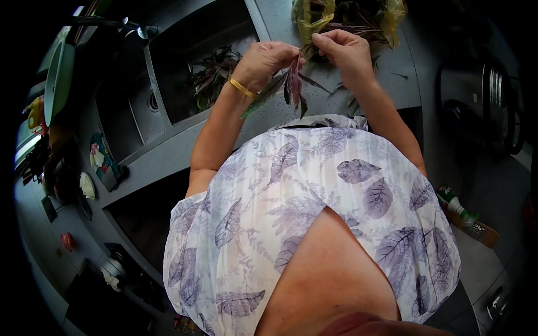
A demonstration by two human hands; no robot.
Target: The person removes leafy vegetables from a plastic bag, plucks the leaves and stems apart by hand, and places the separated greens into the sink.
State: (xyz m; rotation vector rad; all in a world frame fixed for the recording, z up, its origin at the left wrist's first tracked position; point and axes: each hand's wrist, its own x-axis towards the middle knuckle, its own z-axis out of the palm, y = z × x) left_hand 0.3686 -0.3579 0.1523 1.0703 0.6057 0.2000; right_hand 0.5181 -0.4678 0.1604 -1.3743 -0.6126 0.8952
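Between my two hands is a sprig of purple-green leafy greens (293, 84), its leaves hanging down over the counter. My left hand (263, 63), with a yellow bracelet at the wrist, pinches the sprig near its top. Close beside it, my right hand (346, 55) has thumb and forefinger pressed together at the stem end. Just beyond my right hand, a yellow plastic bag (315, 21) lies with more of the same purple stems in and around it. A heap of leafy greens (216, 75) lies in the sink basin to the left of my left hand.
The double sink (162, 103) has a faucet (147, 32) at its far left. Leaf scraps (400, 75) lie on the grey counter (386, 92). A dark appliance (476, 101) stands at right. A green basin (59, 84) leans at far left. Bottles (457, 204) stand low on the right.
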